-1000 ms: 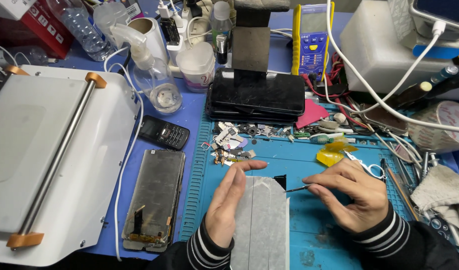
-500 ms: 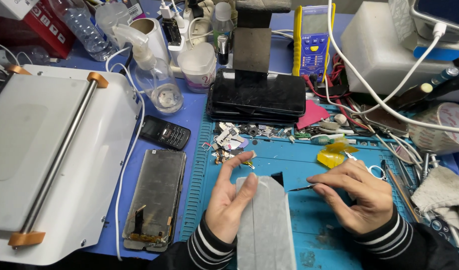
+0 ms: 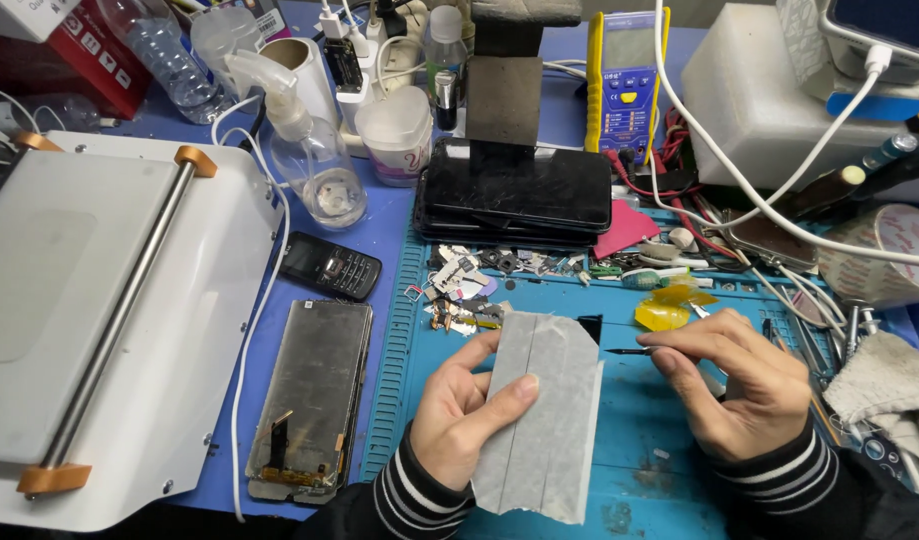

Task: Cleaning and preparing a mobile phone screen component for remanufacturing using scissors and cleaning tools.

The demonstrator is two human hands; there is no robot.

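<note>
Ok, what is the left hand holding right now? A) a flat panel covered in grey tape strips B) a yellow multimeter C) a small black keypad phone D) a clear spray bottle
A: the left hand grips the tape-covered flat panel, its thumb lying across the front, while the right hand holds a thin pointed tool near its top edge.

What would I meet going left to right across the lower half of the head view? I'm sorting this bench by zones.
White flat machine with a steel bar → bare phone screen panel on the blue surface → left hand → grey taped flat panel it holds → right hand holding a thin dark tool → grey cloth.
</note>
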